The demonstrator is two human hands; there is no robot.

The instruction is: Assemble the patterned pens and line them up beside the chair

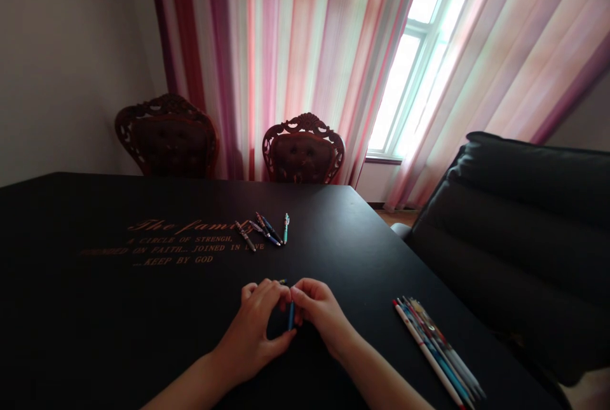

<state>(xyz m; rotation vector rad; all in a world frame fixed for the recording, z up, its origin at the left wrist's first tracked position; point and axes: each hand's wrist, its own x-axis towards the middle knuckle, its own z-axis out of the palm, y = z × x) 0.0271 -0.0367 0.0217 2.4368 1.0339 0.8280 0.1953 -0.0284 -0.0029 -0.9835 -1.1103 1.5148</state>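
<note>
From where I stand, the broad black table with orange printed lettering (119, 334) carries work that I'd judge under way and unfinished: one piece is in hand, neither group of pens is being touched. The person's bare left hand (255, 327) makes a wide, loose C, thumb well apart from the curled fingers; whether it has firm hold of anything, I cannot tell. The bare right hand (317, 305) is closed in a pinch, thumb against forefinger. Near the table's right edge a close-laid row of long, slim pens in white, blue and grey (427, 354) lies side by side, its near end running out of view at the bottom. Beyond the hands lies a looser group of patterned click pens (270, 229), some overlapping, with a teal-green pen with a pale clip (286, 229) just beside them. Smallest of all, a slim blue stick (291, 316) stands between the hands, apparently pinched by the right near its upper end, though fingers cover that end. A tiny yellowish tip (283, 281) shows past the left fingers, the remainder hidden.
</note>
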